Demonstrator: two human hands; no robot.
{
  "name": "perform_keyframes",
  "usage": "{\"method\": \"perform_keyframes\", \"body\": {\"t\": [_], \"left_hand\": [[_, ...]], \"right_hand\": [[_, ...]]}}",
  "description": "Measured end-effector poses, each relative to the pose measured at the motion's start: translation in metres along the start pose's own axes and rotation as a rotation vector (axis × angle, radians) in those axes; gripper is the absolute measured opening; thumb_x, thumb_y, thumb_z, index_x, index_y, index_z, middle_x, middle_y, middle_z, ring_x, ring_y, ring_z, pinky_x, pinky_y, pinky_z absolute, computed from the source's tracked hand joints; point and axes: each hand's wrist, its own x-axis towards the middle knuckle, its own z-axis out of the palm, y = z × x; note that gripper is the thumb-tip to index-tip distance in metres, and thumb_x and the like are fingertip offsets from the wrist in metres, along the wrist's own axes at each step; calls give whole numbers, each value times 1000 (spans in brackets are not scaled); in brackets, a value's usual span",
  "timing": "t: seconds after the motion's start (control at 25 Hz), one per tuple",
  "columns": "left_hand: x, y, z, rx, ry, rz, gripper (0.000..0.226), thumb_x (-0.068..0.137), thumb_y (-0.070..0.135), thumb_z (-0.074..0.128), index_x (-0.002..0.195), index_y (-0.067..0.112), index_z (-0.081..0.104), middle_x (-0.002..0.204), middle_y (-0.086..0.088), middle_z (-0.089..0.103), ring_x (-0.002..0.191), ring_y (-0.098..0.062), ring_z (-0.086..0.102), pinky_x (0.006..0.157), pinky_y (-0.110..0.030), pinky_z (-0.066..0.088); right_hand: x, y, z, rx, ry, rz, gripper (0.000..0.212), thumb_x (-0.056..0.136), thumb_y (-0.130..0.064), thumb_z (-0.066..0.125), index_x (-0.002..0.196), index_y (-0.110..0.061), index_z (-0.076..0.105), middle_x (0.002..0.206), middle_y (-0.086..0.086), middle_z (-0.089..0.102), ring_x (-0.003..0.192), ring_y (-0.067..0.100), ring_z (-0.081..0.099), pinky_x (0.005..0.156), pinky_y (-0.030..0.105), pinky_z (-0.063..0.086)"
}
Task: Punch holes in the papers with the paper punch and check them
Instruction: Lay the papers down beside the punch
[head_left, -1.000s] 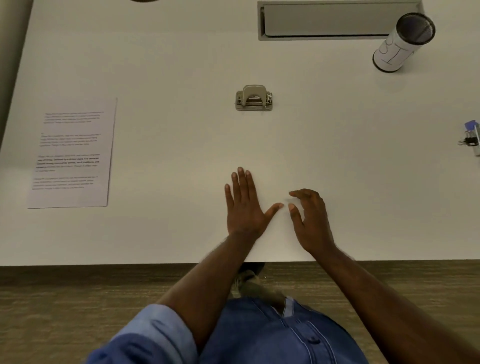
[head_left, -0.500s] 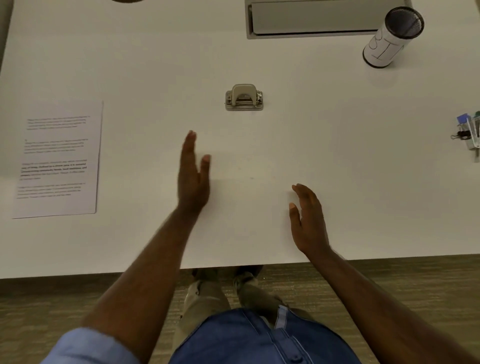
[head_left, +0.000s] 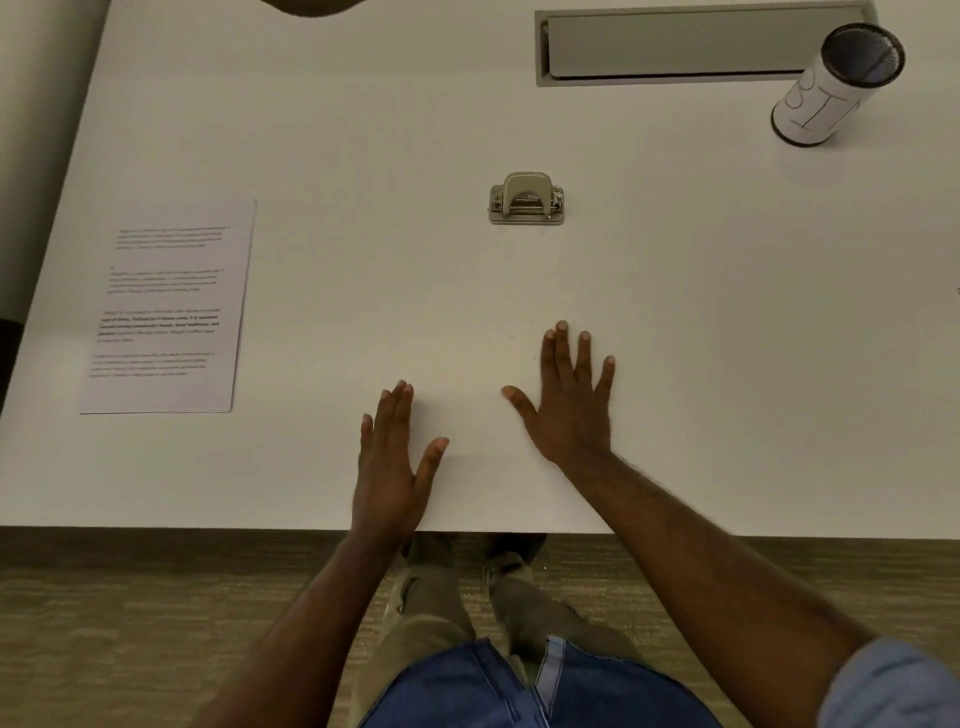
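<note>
A small metal paper punch (head_left: 526, 199) sits on the white table (head_left: 727, 312), in the middle, well beyond both hands. A stack of printed papers (head_left: 169, 306) lies flat at the left side of the table. My left hand (head_left: 392, 462) rests near the front edge with fingers extended and holds nothing. My right hand (head_left: 569, 400) lies palm down with fingers spread, a little farther in and below the punch, also holding nothing.
A cylindrical mesh pen holder (head_left: 836, 85) with a white paper wrap stands at the back right. A grey cable hatch (head_left: 675, 44) is set into the table's far side. Carpet floor (head_left: 130, 623) lies below the front edge.
My left hand came back from its raised spot near the punch to the front edge. My right hand moved forward and flattened with fingers spread. The camera view shifted slightly.
</note>
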Motion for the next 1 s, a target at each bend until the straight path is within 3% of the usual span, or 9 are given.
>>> {"method": "perform_keyframes", "body": {"t": [0.12,0.32,0.52,0.6,0.68,0.72,0.76,0.88,1.0], "left_hand": [[2,0,-1,-20,0,1,73,92,65,25,152,29,4,161,10,6,147,-2,-3,119,-28,-2],[16,-8,-3,-22,-25,12,73,93,60,31,153,25,8,161,9,6,148,-5,-3,119,-29,0],[20,-12,1,26,-128,35,76,95,58,33,153,21,3,160,8,-1,148,-8,-5,120,-31,0],[21,-14,1,25,-130,25,76,94,56,35,153,20,3,160,7,0,148,-7,-3,120,-31,2],[23,-18,-1,15,-121,6,75,94,56,35,153,21,5,159,10,2,146,-3,0,120,-31,6],[23,-19,-2,15,-120,1,74,94,57,34,153,22,6,159,11,3,145,-1,0,120,-31,9],[23,-20,-3,16,-119,2,74,93,57,34,153,23,7,158,13,3,144,0,0,120,-31,11],[23,-20,-3,23,-122,14,74,93,57,33,153,23,8,157,14,3,144,2,-1,119,-30,11],[22,-18,-3,45,-124,16,73,93,57,32,153,22,7,157,14,1,144,1,-2,119,-30,9]], "right_hand": [[12,-12,-4,-22,38,-69,85,87,-71,10,151,-16,0,161,5,-6,147,29,-8,116,59,-3],[7,26,-5,279,215,156,82,82,-68,47,148,-25,25,159,9,16,147,27,6,118,54,0],[30,24,-13,373,308,203,79,73,-64,64,139,-24,45,151,10,34,144,25,19,117,45,2],[46,13,-18,453,341,181,65,77,-51,69,132,-19,54,141,9,45,136,25,33,118,43,15],[56,8,-23,544,428,161,39,86,-32,66,119,-10,64,117,7,56,112,24,49,100,41,43],[59,7,-24,532,442,148,30,91,-23,60,116,-8,65,107,5,57,101,22,50,91,40,46],[60,9,-24,474,421,120,27,93,-15,55,118,-9,64,105,4,56,98,22,49,89,39,46],[53,10,-19,278,274,-35,54,88,6,46,133,-24,54,122,5,52,113,25,44,96,31,36],[40,11,-18,276,231,-187,58,87,8,45,128,-30,58,121,4,53,111,20,41,95,27,32]]}}
